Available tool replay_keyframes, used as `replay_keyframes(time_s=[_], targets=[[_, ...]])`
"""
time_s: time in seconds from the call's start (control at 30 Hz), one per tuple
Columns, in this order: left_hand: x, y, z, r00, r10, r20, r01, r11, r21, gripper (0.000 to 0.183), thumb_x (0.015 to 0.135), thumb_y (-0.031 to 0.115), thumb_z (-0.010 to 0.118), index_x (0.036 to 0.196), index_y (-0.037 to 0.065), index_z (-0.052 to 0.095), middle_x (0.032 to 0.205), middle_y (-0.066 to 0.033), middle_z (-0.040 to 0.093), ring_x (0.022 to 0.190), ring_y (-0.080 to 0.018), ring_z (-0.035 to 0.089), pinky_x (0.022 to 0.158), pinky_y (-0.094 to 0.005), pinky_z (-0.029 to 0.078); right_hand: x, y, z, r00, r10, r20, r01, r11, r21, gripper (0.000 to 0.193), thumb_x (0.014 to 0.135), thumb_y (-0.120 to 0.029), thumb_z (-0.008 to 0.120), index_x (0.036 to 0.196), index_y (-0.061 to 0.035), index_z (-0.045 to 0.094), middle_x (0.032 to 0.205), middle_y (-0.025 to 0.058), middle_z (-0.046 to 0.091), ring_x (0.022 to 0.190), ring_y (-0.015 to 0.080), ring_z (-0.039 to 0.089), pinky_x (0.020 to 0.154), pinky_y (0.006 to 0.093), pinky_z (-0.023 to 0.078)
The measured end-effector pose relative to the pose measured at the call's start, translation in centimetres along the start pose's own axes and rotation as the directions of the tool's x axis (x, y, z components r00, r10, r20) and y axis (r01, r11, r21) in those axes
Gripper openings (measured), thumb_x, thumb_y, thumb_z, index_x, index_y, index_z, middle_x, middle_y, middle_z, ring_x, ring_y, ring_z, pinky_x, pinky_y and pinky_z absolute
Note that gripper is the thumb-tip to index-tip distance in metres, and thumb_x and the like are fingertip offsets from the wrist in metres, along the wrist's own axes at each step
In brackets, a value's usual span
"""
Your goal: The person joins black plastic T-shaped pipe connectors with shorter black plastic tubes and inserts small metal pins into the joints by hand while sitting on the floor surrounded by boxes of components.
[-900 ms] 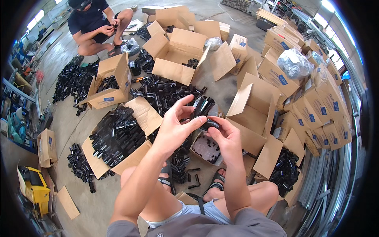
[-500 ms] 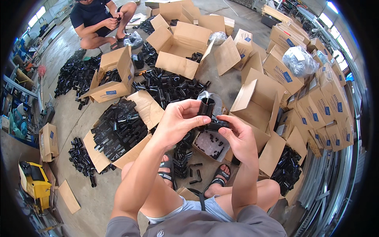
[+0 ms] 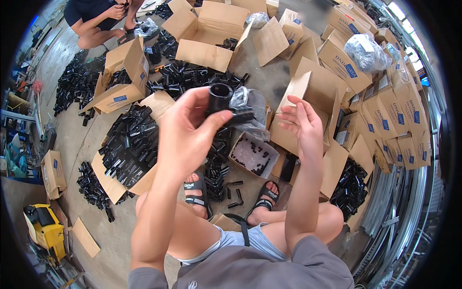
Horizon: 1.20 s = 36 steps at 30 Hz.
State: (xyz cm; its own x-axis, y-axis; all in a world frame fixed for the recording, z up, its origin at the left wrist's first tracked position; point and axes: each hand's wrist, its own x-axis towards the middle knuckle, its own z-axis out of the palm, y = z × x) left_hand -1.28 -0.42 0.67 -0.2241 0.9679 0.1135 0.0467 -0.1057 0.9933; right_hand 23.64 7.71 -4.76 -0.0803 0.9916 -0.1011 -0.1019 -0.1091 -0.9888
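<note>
My left hand (image 3: pixel 188 119) grips a black tubular pipe fitting (image 3: pixel 220 98), a short open-topped tube with a side branch pointing right. Its open end faces up. Apart from it, my right hand (image 3: pixel 302 120) is raised with fingers spread and nothing visible in it, in front of an open cardboard box. Below and between the hands sits a small box of little black parts (image 3: pixel 254 153), lined with pale plastic. Clear plastic wrapping (image 3: pixel 248 103) lies just behind the fitting. A few loose black fittings (image 3: pixel 236 197) rest on the floor between my feet.
Piles of black fittings (image 3: pixel 127 144) fill flattened and open cartons at left. An open carton (image 3: pixel 204 55) stands ahead; stacked cartons (image 3: pixel 394 115) rise at right beside metal bars (image 3: pixel 394 221). Another person (image 3: pixel 96 19) squats at far left. A yellow machine (image 3: pixel 45 229) stands at lower left.
My right hand has let go of the fitting and moved up and to the right, its fingers opening. My left hand has carried the fitting left and upward. The view has shifted slightly.
</note>
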Motion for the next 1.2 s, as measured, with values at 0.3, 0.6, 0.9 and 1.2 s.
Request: replay_keyframes(time_s=[0.3, 0.6, 0.9, 1.2], targets=[[0.4, -0.7, -0.5, 0.987, 0.095, -0.126, -0.020, 0.866, 0.500, 0.040, 0.083, -0.001, 0.078, 0.121, -0.004, 0.065, 0.106, -0.0148, 0.074, 0.099, -0.0201, 0.072, 0.091, -0.0320, 0.054, 14.6, 20.0, 0.0, 1.000, 0.008, -0.004, -0.009, 0.710, -0.704, 0.029, 0.100, -0.021, 0.056, 0.100, 0.0020, 0.073, 0.090, 0.0199, 0.075, 0.083, 0.0298, 0.073, 0.074, 0.0429, 0.057], [0.2, -0.5, -1.1, 0.999, 0.034, -0.018, -0.016, 0.802, 0.597, 0.040, 0.083, 0.015, 0.076, 0.119, 0.004, 0.064, 0.106, -0.0178, 0.069, 0.102, -0.0379, 0.066, 0.088, -0.0445, 0.053, 23.2, 33.4, 4.9, 0.972, 0.191, 0.140, 0.137, 0.028, -0.990, 0.035, 0.098, -0.027, 0.055, 0.106, 0.0040, 0.069, 0.101, 0.0245, 0.073, 0.097, 0.0391, 0.071, 0.085, 0.0490, 0.056], [-0.7, -2.2, -1.2, 0.995, 0.096, -0.036, -0.059, 0.824, 0.563, 0.039, 0.083, 0.005, 0.069, 0.121, 0.003, 0.060, 0.104, -0.0149, 0.063, 0.096, -0.0360, 0.063, 0.081, -0.0446, 0.054, 22.0, 32.8, 3.5, 0.968, 0.202, 0.150, 0.161, -0.041, -0.986, 0.031, 0.101, -0.026, 0.055, 0.106, 0.0023, 0.066, 0.097, 0.0198, 0.072, 0.088, 0.0324, 0.070, 0.079, 0.0443, 0.056], [0.3, -1.0, -2.3, 0.984, 0.090, -0.151, -0.037, 0.945, 0.325, 0.039, 0.082, 0.013, 0.076, 0.117, 0.001, 0.063, 0.105, -0.0223, 0.069, 0.101, -0.0402, 0.067, 0.084, -0.0455, 0.055, 23.0, 29.8, -3.0, 0.984, -0.116, 0.131, 0.175, 0.564, -0.807, 0.027, 0.104, -0.025, 0.055, 0.105, 0.0007, 0.063, 0.093, 0.0152, 0.071, 0.079, 0.0257, 0.070, 0.074, 0.0397, 0.057]])
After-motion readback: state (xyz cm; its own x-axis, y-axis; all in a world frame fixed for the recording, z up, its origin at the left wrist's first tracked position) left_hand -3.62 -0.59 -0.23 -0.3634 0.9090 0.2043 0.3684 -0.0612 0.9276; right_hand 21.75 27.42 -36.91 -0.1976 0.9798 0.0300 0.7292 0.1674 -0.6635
